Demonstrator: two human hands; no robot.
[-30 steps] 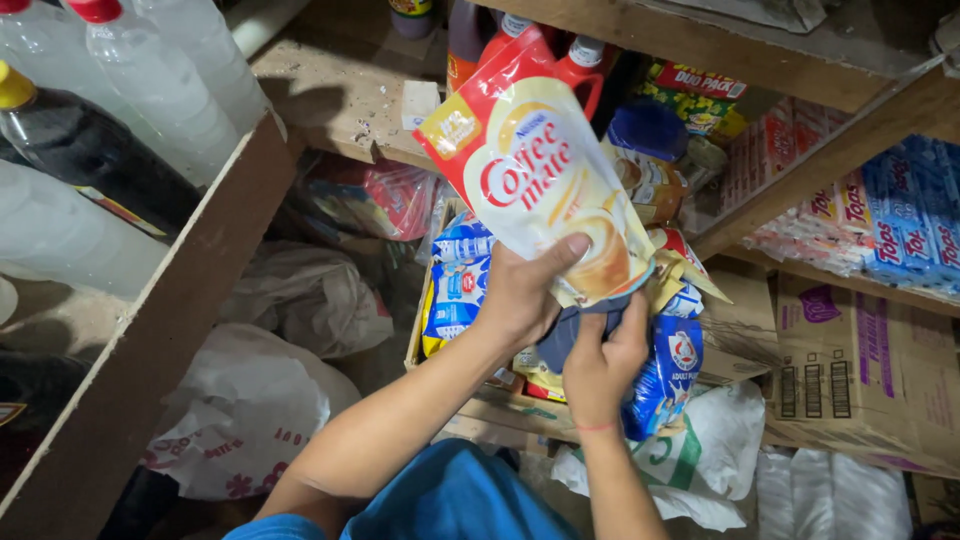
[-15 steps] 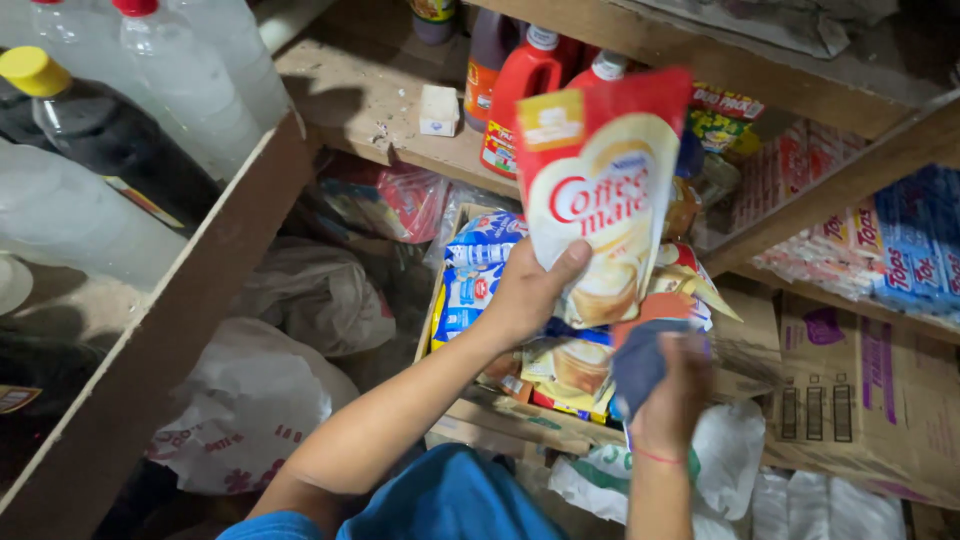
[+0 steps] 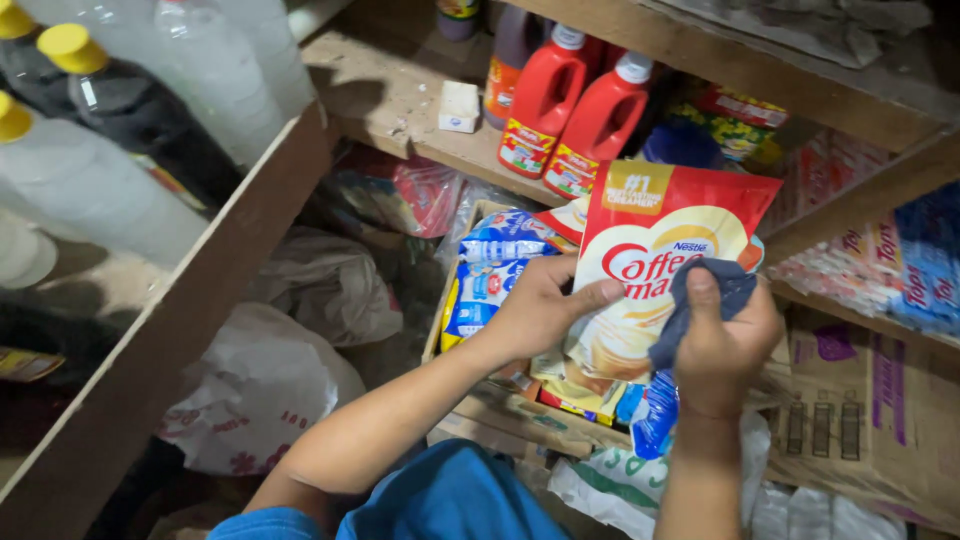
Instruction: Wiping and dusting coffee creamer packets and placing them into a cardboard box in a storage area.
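The left hand (image 3: 535,310) pinches the lower left edge of a red and cream pouch (image 3: 655,265), thumb across the front and fingers behind it. That grip looks thin to me: the pouch is held by one side only, so it could twist or slide out and drop into the cardboard box (image 3: 470,400) of blue and white packets (image 3: 490,280) just below and left of that hand. The right hand (image 3: 722,345) is closed around a dark blue cloth (image 3: 700,300) and presses it against the pouch's lower right face; a hard push could, I think, tip the pouch back toward the two red jugs (image 3: 570,115) on the shelf above both hands. The pouch stands upright between the hands, glossy, plump, slightly creased, its top edge level.
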